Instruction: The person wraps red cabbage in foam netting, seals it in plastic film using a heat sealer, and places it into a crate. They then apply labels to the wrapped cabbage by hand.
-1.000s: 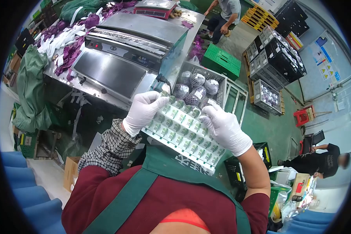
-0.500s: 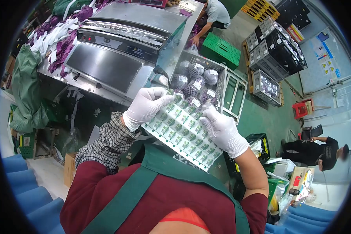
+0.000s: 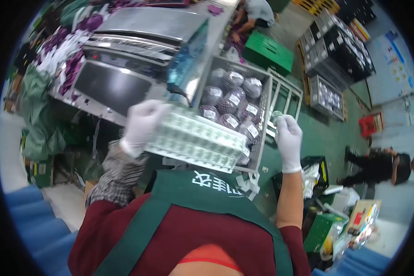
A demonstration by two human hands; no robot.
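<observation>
My left hand [image 3: 144, 126], in a white glove, grips the upper left end of a sheet of green-and-white labels [image 3: 198, 138], which is blurred. My right hand [image 3: 287, 140], also gloved, is pinched at the right, apart from the sheet, with a small round green-and-white sticker [image 3: 277, 115] at its fingertips. Between and beyond the hands stands a grey crate [image 3: 265, 87] of purple cabbages [image 3: 231, 101] in netting, several bearing white labels. The sheet overlaps the crate's near left part in view.
A steel wrapping machine [image 3: 110, 85] stands on the table at the left. Beyond the grey crate are a green crate [image 3: 267, 51] and a crouching person [image 3: 257, 14]. Another person in black [image 3: 382, 166] is at the right, below stacked crates [image 3: 338, 50].
My right hand has come off the sheet and moved right, with a sticker at its fingertips. My left hand has moved left with the sheet, uncovering more of the cabbages.
</observation>
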